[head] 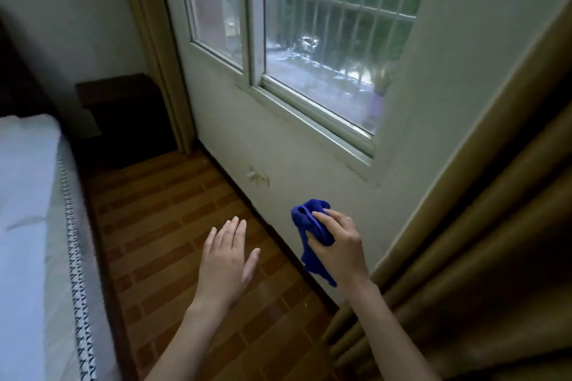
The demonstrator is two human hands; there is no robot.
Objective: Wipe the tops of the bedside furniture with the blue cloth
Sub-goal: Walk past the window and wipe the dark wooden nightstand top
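A dark wooden bedside table (123, 96) stands in the far corner, between the bed and the window wall, its top bare. My right hand (337, 244) is shut on a bunched blue cloth (309, 219), held in the air near the wall at lower centre-right, with a tail of the cloth hanging below my fingers. My left hand (226, 260) floats open and flat over the floor, fingers apart, holding nothing. Both hands are well short of the bedside table.
A bed with a white sheet and patterned edge (37, 226) runs along the left. A brown tiled floor strip (173, 213) leads to the table. A barred window (322, 40) is in the wall; tan curtains (483, 226) hang at right.
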